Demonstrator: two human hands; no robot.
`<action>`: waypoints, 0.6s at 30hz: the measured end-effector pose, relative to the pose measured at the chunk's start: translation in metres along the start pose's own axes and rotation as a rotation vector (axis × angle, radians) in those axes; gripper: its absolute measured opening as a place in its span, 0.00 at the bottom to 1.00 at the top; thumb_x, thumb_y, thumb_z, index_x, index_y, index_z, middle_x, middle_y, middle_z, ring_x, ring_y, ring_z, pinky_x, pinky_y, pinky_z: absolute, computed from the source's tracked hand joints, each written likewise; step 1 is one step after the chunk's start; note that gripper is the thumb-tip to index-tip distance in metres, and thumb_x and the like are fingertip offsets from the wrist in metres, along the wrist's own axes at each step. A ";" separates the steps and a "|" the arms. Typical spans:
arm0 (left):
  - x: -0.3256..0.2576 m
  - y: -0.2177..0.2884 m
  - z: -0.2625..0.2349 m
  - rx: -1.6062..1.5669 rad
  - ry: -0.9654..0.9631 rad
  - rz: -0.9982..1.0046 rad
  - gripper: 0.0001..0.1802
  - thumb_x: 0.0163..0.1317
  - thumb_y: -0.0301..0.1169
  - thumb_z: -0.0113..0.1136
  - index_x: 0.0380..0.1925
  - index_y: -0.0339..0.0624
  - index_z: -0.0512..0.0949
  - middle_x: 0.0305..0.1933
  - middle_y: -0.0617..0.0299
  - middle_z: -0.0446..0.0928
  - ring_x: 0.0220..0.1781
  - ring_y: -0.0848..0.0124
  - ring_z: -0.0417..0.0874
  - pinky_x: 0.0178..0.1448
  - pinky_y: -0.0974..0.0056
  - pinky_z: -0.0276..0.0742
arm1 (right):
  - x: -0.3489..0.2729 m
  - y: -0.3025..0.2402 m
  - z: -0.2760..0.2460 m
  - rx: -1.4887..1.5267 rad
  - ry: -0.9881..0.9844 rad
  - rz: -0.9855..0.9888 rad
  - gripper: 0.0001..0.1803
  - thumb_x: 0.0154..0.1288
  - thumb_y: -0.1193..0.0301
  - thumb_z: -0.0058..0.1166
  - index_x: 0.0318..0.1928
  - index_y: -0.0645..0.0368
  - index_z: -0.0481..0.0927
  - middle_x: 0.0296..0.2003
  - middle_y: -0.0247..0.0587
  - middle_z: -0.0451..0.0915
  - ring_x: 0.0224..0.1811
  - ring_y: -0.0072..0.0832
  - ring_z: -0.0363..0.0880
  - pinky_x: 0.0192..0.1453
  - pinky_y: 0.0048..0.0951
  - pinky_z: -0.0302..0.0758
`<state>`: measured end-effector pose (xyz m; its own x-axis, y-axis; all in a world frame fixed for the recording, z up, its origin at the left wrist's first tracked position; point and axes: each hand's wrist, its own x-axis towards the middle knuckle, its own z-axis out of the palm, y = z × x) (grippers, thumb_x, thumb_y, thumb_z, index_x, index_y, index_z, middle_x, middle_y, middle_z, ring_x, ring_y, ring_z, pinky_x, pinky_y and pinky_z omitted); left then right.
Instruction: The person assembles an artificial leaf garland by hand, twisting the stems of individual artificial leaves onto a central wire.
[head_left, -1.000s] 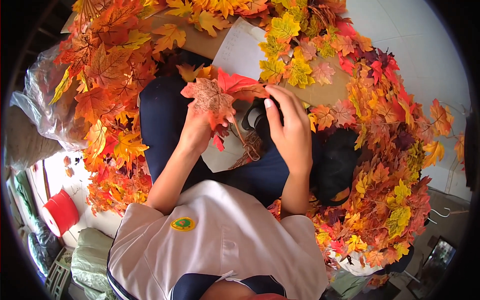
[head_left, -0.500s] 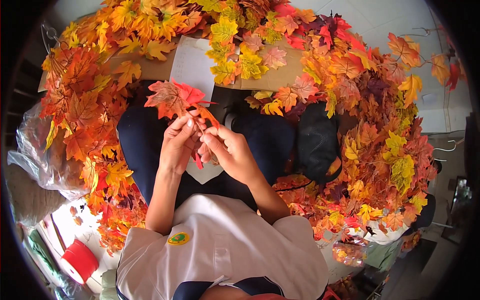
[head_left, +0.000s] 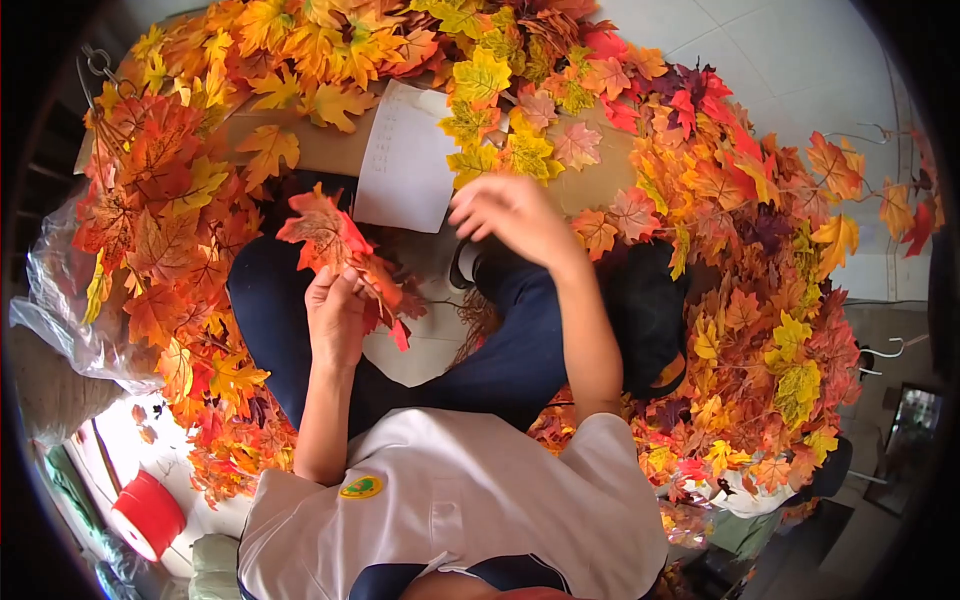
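Left hand: the left hand (head_left: 335,315) is closed around a bunch of red and orange leaves (head_left: 335,245). Its fingers are curled tight on the stems, down by the lap.
Right hand: the right hand (head_left: 510,215) is up in the air, over the far knee. It is a bit blurry. The fingers look loose and half open, and I see nothing in them.
Where the bunch is: it sticks up from the left hand, in front of the dark blue trousers (head_left: 510,350), close to the white paper (head_left: 408,160).
What changed: half a second ago both hands were pinched together on the bunch. Now the right hand has let go and moved up and away, toward the pile of leaves (head_left: 520,140) on the brown cardboard (head_left: 330,150).
What that means: I think one leaf is now joined on, and the free hand is going for another one.
Around: leaves lie all about the person in a ring. A red spool (head_left: 148,515) sits low on the left. A clear plastic bag (head_left: 60,320) is on the left too.
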<state>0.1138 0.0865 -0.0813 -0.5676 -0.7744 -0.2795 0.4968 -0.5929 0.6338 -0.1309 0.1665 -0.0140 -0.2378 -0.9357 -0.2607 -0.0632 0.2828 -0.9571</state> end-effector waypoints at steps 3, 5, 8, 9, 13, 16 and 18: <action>0.000 -0.004 -0.004 0.048 -0.130 -0.043 0.04 0.65 0.28 0.58 0.32 0.40 0.77 0.29 0.64 0.78 0.29 0.76 0.76 0.39 0.71 0.73 | 0.039 0.026 -0.092 -0.893 0.851 -0.346 0.11 0.63 0.74 0.54 0.45 0.65 0.78 0.34 0.46 0.83 0.32 0.33 0.83 0.37 0.33 0.78; 0.005 -0.009 -0.003 0.047 -0.099 -0.085 0.04 0.66 0.28 0.58 0.32 0.40 0.77 0.30 0.63 0.80 0.29 0.76 0.76 0.38 0.71 0.73 | 0.050 0.046 -0.123 -1.143 1.002 -0.290 0.11 0.62 0.74 0.55 0.44 0.64 0.79 0.32 0.47 0.83 0.32 0.36 0.83 0.37 0.35 0.77; 0.007 -0.009 0.004 0.154 -0.102 -0.125 0.06 0.67 0.32 0.59 0.33 0.41 0.77 0.31 0.63 0.80 0.32 0.77 0.77 0.40 0.72 0.73 | 0.057 0.068 -0.147 -1.167 0.939 0.035 0.09 0.60 0.76 0.54 0.42 0.62 0.79 0.26 0.50 0.81 0.31 0.44 0.82 0.39 0.43 0.77; 0.006 -0.007 0.001 0.154 -0.070 -0.120 0.06 0.67 0.32 0.59 0.33 0.41 0.77 0.31 0.63 0.80 0.32 0.77 0.77 0.40 0.72 0.73 | 0.058 0.057 -0.135 -1.161 0.907 0.029 0.09 0.60 0.76 0.54 0.42 0.62 0.79 0.26 0.50 0.81 0.31 0.44 0.82 0.39 0.43 0.77; 0.004 -0.006 0.009 0.196 -0.080 -0.124 0.08 0.68 0.34 0.57 0.35 0.41 0.78 0.31 0.66 0.80 0.30 0.79 0.77 0.32 0.73 0.74 | 0.047 0.041 -0.137 -1.196 1.108 -0.304 0.08 0.61 0.74 0.54 0.40 0.62 0.80 0.34 0.54 0.81 0.35 0.49 0.81 0.39 0.43 0.78; 0.002 -0.003 0.013 0.215 -0.061 -0.108 0.08 0.68 0.34 0.57 0.35 0.41 0.78 0.31 0.66 0.79 0.29 0.80 0.77 0.32 0.73 0.74 | 0.044 0.024 -0.118 -0.970 1.112 -0.479 0.09 0.62 0.76 0.56 0.43 0.63 0.80 0.36 0.48 0.81 0.36 0.37 0.82 0.40 0.35 0.78; -0.002 0.002 0.015 0.209 -0.072 -0.097 0.08 0.68 0.34 0.57 0.35 0.40 0.78 0.30 0.66 0.79 0.29 0.81 0.77 0.33 0.73 0.73 | 0.030 0.013 -0.103 -0.555 0.952 -0.601 0.12 0.65 0.74 0.57 0.46 0.67 0.78 0.37 0.38 0.79 0.36 0.23 0.79 0.42 0.25 0.77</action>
<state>0.1057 0.0906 -0.0686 -0.6553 -0.6936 -0.2991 0.2950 -0.5995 0.7441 -0.2390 0.1636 -0.0218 -0.6196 -0.4896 0.6135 -0.7482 0.1322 -0.6502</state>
